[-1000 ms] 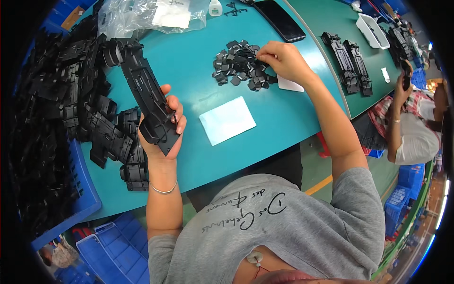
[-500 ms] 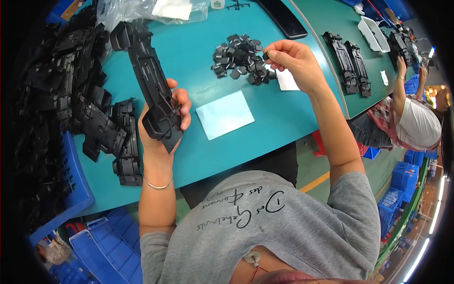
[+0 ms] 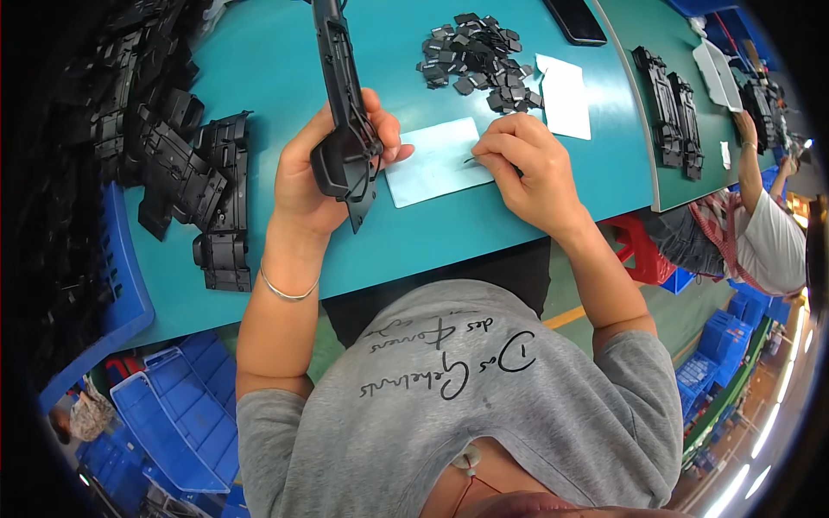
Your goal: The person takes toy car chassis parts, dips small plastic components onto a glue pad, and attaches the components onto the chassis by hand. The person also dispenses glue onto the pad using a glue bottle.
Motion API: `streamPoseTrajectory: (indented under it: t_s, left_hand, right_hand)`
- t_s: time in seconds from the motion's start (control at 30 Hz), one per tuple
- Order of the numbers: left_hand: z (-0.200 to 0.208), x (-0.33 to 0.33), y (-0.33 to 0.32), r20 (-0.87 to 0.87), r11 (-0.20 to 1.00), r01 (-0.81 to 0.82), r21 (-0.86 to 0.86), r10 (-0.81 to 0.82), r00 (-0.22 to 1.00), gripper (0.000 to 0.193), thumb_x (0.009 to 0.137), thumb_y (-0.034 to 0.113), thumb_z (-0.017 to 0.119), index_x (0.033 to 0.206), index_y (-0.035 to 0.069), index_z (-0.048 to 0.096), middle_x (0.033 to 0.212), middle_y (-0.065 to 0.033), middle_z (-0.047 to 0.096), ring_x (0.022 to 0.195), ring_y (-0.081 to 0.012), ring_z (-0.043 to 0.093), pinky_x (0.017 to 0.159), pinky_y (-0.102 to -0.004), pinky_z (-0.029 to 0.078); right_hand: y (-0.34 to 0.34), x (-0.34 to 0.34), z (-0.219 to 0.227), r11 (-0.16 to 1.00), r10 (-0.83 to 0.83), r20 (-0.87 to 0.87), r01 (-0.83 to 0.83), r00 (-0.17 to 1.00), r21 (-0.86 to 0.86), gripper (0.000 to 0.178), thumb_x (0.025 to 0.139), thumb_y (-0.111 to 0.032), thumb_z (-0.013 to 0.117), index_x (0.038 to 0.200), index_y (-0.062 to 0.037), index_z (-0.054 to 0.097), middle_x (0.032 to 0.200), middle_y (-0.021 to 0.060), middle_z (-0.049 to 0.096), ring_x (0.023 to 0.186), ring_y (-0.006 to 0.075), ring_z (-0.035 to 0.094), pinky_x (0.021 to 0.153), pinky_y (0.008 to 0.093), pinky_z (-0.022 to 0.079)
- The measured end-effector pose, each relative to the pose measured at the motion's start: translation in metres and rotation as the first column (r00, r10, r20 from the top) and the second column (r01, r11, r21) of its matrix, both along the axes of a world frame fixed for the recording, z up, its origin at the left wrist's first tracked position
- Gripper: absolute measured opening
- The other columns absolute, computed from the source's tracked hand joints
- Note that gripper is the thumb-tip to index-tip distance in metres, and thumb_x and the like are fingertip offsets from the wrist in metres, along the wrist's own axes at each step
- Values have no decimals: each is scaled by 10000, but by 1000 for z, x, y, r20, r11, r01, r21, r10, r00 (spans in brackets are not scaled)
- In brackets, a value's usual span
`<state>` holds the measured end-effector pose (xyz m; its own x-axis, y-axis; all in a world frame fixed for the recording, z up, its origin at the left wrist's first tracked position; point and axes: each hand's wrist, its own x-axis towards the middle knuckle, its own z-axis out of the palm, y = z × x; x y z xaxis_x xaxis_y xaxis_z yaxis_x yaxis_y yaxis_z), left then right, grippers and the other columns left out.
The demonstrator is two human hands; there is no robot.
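Note:
My left hand (image 3: 302, 177) is wrapped round the lower part of a long black plastic part (image 3: 341, 82), held up at a steep tilt above the teal table. The part's upper end runs out at the top of the picture. Between thumb and fingertips, my right hand (image 3: 537, 173) pinches a small black plastic piece (image 3: 471, 159), of which only a thin dark edge shows. That hand is over the right end of a pale rectangular pad (image 3: 432, 177), apart from the long part. Beyond it lies a loose pile of small black pieces (image 3: 471, 56).
More long black parts (image 3: 226, 203) are heaped at the left, beside a blue crate (image 3: 125, 276). A white sheet (image 3: 566, 99) and a black phone (image 3: 577, 19) lie at the right. A neighbouring green table holds two black parts (image 3: 669, 112) and a white tray (image 3: 718, 76); a co-worker (image 3: 768, 233) is there.
My right hand has moved from the pile toward me and over the pad, carrying the small piece. My left hand has brought the long part right, nearer the pad. The view has shifted.

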<state>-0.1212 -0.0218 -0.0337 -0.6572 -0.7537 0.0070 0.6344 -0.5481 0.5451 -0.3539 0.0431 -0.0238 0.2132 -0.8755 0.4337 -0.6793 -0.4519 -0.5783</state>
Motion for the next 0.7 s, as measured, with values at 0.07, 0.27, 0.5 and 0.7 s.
streamPoseTrajectory:
  t_s: [0.07,0.27,0.5,0.7]
  left_hand:
    - [-1,0,1,-10,999,28,-30,-29,1000,308,950,292,401,1078,43,528,899,-150,604,780,-194,600,890,-403,469]
    - [0,-1,3,-13,999,43,3,-43,999,305,960,271,382,1101,42,527,920,-154,606,791,-200,621,915,-424,456]
    - [-1,-2,2,0,999,36,-16,-36,999,298,960,259,388,1099,35,525,904,-163,613,816,-208,635,892,-392,480]
    - [3,-6,4,17,1000,24,-18,-23,1000,276,952,246,414,1078,23,518,889,-160,617,802,-204,630,852,-364,502]
  right_hand:
    - [0,1,0,999,-4,-61,1,998,-44,97,705,14,638,775,-52,633,803,57,565,722,238,552,631,335,452]
    - [1,0,-1,996,0,-136,-12,991,-88,105,690,10,644,770,-56,626,804,52,564,711,231,544,627,336,431]
    - [0,1,3,992,10,-201,-34,979,-120,127,668,14,649,771,-56,624,811,53,561,713,239,539,639,336,424]
    - [-1,-4,10,976,13,-365,-91,931,-197,162,633,-4,631,781,-68,617,840,34,549,735,207,536,647,322,420]
